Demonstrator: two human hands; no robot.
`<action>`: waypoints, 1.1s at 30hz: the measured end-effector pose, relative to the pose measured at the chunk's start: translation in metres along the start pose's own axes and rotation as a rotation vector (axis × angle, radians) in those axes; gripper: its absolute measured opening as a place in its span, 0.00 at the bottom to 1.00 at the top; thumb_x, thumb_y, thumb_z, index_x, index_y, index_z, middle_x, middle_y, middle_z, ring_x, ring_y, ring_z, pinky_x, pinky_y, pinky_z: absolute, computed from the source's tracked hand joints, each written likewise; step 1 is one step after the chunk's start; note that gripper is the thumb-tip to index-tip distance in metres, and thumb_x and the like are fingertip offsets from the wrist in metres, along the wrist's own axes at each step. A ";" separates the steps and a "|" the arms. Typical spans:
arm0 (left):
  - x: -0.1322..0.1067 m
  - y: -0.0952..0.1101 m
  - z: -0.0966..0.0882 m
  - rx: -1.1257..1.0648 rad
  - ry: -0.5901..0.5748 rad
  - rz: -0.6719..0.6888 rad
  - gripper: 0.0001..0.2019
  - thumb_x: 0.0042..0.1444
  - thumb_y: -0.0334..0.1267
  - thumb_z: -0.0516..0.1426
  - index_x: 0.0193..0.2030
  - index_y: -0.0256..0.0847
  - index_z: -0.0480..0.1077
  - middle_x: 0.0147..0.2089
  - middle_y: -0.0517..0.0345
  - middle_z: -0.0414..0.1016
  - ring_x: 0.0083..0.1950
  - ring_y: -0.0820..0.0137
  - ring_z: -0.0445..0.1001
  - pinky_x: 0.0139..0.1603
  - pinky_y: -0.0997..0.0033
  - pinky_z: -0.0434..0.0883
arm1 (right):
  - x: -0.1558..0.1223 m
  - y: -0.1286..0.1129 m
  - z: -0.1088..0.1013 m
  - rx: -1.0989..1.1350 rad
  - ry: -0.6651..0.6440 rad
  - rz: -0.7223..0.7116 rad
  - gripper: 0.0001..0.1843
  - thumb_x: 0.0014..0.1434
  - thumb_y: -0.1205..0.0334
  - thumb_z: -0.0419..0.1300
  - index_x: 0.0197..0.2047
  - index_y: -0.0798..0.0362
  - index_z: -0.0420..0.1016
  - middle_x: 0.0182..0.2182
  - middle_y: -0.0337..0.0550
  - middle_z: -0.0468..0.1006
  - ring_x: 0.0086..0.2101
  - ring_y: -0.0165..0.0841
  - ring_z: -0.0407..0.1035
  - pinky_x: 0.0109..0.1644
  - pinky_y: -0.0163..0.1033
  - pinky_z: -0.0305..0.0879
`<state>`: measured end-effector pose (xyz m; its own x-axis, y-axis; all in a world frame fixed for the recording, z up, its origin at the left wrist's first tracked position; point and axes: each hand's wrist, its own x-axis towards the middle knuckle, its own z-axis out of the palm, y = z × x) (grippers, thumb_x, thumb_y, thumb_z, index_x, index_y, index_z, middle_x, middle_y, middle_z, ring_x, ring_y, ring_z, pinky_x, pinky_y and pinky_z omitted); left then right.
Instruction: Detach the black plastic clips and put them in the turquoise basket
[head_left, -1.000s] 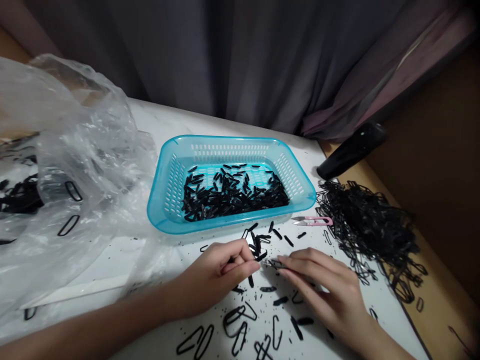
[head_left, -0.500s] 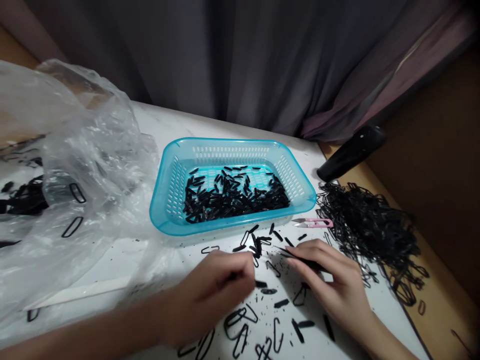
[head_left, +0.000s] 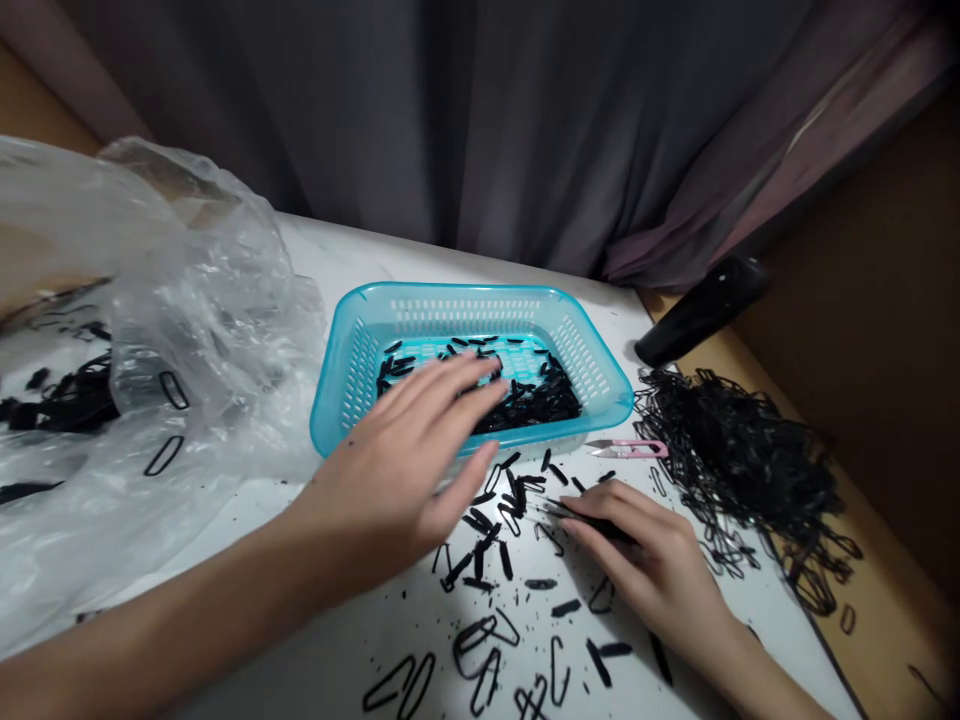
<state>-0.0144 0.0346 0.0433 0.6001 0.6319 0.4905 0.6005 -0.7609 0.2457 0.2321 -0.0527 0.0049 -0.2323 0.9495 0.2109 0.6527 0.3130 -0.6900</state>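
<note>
My left hand [head_left: 405, 455] hovers with fingers spread over the near rim of a turquoise plastic basket [head_left: 341, 375], which holds a heap of small black pieces [head_left: 540, 395]. It holds nothing that I can see. My right hand [head_left: 637, 560] rests on the white table and pinches a thin dark pointed tool [head_left: 581, 515], its tip aimed left at a cluster of loose black pieces [head_left: 495, 525]. More black loops and bits [head_left: 480, 660] lie scattered in front of me.
A crumpled clear plastic bag [head_left: 150, 330] with black loops inside covers the left side. A tangled pile of black loops [head_left: 742, 460] lies at the right, with pink snips [head_left: 626, 448] beside the basket and a black cylindrical object [head_left: 701, 308] behind. A dark curtain hangs at the back.
My left hand has opened and moved up from the loose pieces to over the basket. The right hand has stayed on the table with the tool, shifting only slightly.
</note>
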 end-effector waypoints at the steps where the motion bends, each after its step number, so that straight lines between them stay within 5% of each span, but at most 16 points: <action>1: -0.002 0.007 0.002 -0.041 0.022 0.064 0.15 0.63 0.31 0.51 0.56 0.36 0.66 0.58 0.47 0.72 0.59 0.59 0.70 0.60 0.58 0.66 | 0.000 0.000 0.001 -0.013 -0.026 0.011 0.08 0.65 0.66 0.57 0.47 0.50 0.75 0.36 0.43 0.78 0.37 0.33 0.74 0.41 0.38 0.71; 5: -0.015 0.027 0.012 -0.167 -0.066 0.173 0.11 0.61 0.28 0.47 0.38 0.40 0.71 0.32 0.59 0.77 0.30 0.67 0.75 0.30 0.69 0.69 | -0.002 0.002 0.008 -0.056 -0.071 0.051 0.08 0.66 0.64 0.56 0.47 0.50 0.74 0.38 0.42 0.76 0.37 0.33 0.74 0.42 0.39 0.71; 8: -0.025 0.031 0.025 -0.149 -0.084 0.136 0.11 0.60 0.29 0.48 0.36 0.42 0.70 0.25 0.63 0.72 0.22 0.69 0.71 0.25 0.69 0.64 | -0.002 0.002 0.013 -0.070 -0.063 0.061 0.08 0.67 0.63 0.55 0.47 0.50 0.74 0.37 0.42 0.76 0.37 0.33 0.74 0.42 0.39 0.71; 14: -0.032 0.017 0.049 -0.295 -0.054 -0.093 0.08 0.59 0.30 0.50 0.36 0.42 0.69 0.29 0.62 0.73 0.27 0.71 0.73 0.29 0.72 0.67 | -0.002 0.000 0.015 -0.089 -0.048 0.069 0.07 0.67 0.64 0.55 0.45 0.51 0.74 0.35 0.43 0.76 0.34 0.34 0.73 0.40 0.39 0.70; 19: -0.031 0.009 0.055 -0.326 -0.231 -0.298 0.07 0.61 0.34 0.50 0.39 0.43 0.70 0.29 0.63 0.75 0.29 0.69 0.75 0.30 0.71 0.69 | 0.001 0.002 0.015 -0.092 -0.048 0.061 0.08 0.67 0.64 0.54 0.42 0.51 0.75 0.33 0.43 0.76 0.33 0.34 0.73 0.39 0.38 0.69; 25: -0.033 0.007 0.061 -0.278 -0.345 -0.220 0.15 0.65 0.40 0.51 0.57 0.53 0.69 0.48 0.57 0.77 0.46 0.61 0.79 0.44 0.60 0.74 | 0.000 0.003 0.015 -0.076 -0.033 0.064 0.07 0.66 0.64 0.55 0.44 0.51 0.74 0.35 0.43 0.76 0.34 0.33 0.73 0.39 0.38 0.69; 33: -0.030 0.002 0.061 -0.303 -0.378 -0.173 0.10 0.67 0.39 0.50 0.46 0.47 0.73 0.48 0.56 0.77 0.48 0.62 0.78 0.47 0.62 0.74 | 0.000 0.001 0.012 -0.031 -0.041 0.057 0.08 0.66 0.65 0.56 0.45 0.51 0.75 0.35 0.42 0.75 0.34 0.32 0.73 0.38 0.37 0.69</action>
<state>0.0010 0.0234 -0.0224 0.6883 0.7186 0.0989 0.5611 -0.6139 0.5552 0.2241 -0.0531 -0.0041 -0.2228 0.9643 0.1430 0.6873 0.2594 -0.6784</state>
